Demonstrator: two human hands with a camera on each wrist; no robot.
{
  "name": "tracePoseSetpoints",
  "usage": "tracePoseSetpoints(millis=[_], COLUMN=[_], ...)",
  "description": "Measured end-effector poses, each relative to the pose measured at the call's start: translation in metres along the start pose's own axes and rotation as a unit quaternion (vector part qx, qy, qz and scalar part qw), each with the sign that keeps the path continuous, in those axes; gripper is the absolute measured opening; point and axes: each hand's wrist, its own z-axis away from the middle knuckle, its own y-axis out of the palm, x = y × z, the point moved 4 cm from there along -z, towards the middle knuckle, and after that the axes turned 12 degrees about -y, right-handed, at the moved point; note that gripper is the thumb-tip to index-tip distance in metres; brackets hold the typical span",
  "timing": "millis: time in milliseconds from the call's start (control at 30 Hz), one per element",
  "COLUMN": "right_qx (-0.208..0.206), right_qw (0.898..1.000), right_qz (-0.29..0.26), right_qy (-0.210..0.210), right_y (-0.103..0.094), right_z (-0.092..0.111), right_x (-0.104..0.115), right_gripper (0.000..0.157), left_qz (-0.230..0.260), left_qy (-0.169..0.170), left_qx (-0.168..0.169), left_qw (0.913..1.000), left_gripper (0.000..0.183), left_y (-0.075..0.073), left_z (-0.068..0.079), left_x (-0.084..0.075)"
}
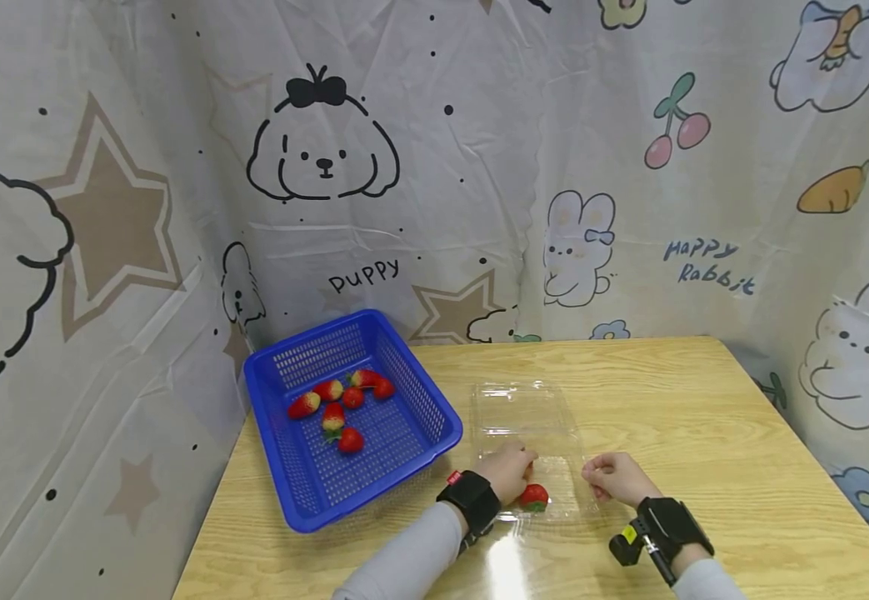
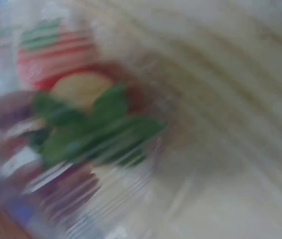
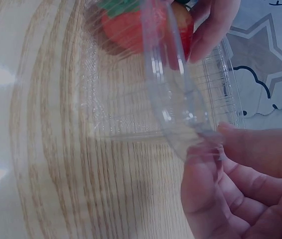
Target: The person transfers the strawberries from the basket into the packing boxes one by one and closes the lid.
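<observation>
Looks early on in moving strawberries from basket to container. Two are at the container: one strawberry point(image 1: 534, 497) lies in the near half of the clear container point(image 1: 520, 408), leaf end toward the tabletop's near side; the other, a held strawberry point(image 3: 185, 35), is just beside it in the left hand point(image 1: 505, 472). Left to do, by the look of it: release that one, bring over the rest, close the container, whose far half lies open.

Left hand has its fingers narrowed round the held strawberry; left wrist view blurred. Right hand point(image 1: 621, 478) pinches the container's right edge, thumb to finger, probably steadying it.

Container sits mid-tabletop point(image 1: 741, 467), well in from the right edge. Blue basket point(image 1: 377, 486) stands over the far left corner, along the left edge.

Count: basket strawberries point(image 1: 333, 416) seven, container side two, nine visible in all; one basket, one container, two hands.
</observation>
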Motion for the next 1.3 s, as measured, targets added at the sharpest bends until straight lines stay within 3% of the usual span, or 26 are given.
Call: tracePoseSetpoints(millis=[133, 233, 300, 467, 600, 733, 900, 1000, 1100, 1200, 1300], right_qx=[0.000, -0.001, -0.003, -0.002, -0.002, -0.003, -0.001, 0.001, -0.001, -0.003, -0.003], right_qw=[1.000, 1.000, 1.000, 1.000, 1.000, 1.000, 1.000, 1.000, 1.000, 1.000, 1.000], right_qz=[0.000, 0.001, 0.001, 0.001, 0.000, -0.002, -0.003, -0.003, -0.003, -0.002, -0.001], right_qy=[0.000, 0.001, 0.001, 0.001, 0.002, 0.001, 0.001, 0.003, 0.006, 0.008, 0.010], right_y=[0.000, -0.001, -0.001, -0.001, -0.001, -0.002, -0.001, -0.001, -0.001, -0.001, -0.001], right_z=[0.000, 0.000, 0.000, -0.001, -0.001, -0.001, -0.002, -0.001, -0.001, -0.001, 0.000], right_x=[0.000, 0.000, 0.000, 0.000, 0.001, 0.002, 0.001, 0.000, 0.000, 0.001, 0.001], right_gripper=[0.014, 0.014, 0.014, 0.013, 0.013, 0.012, 0.012, 0.013, 0.012, 0.012, 0.012], left_qz=[-0.005, -0.003, 0.017, 0.055, 0.056, 0.058, 0.041, 0.031, 0.026, 0.034, 0.040], left_qy=[0.007, 0.012, -0.002, 0.006, 0.005, -0.046, -0.112, -0.165, -0.216, -0.237, -0.229], left_qx=[0.069, 0.095, 0.123, 0.191, 0.193, 0.181, 0.160, 0.151, 0.129, 0.071, 0.003], left_qw=[0.9976, 0.9954, 0.9923, 0.9800, 0.9796, 0.9807, 0.9798, 0.9741, 0.9676, 0.9683, 0.9725], left_gripper=[0.038, 0.047, 0.048, 0.051, 0.053, 0.055, 0.055, 0.057, 0.064, 0.071, 0.073], left_y=[-0.013, -0.030, -0.045, -0.094, -0.133, -0.163, -0.186, -0.188, -0.179, -0.156, -0.126], left_z=[-0.001, -0.002, -0.002, 0.002, 0.003, 0.000, -0.006, -0.006, -0.005, -0.007, -0.011], left_x=[0.003, 0.007, 0.010, 0.019, 0.036, 0.069, 0.118, 0.147, 0.172, 0.194, 0.213])
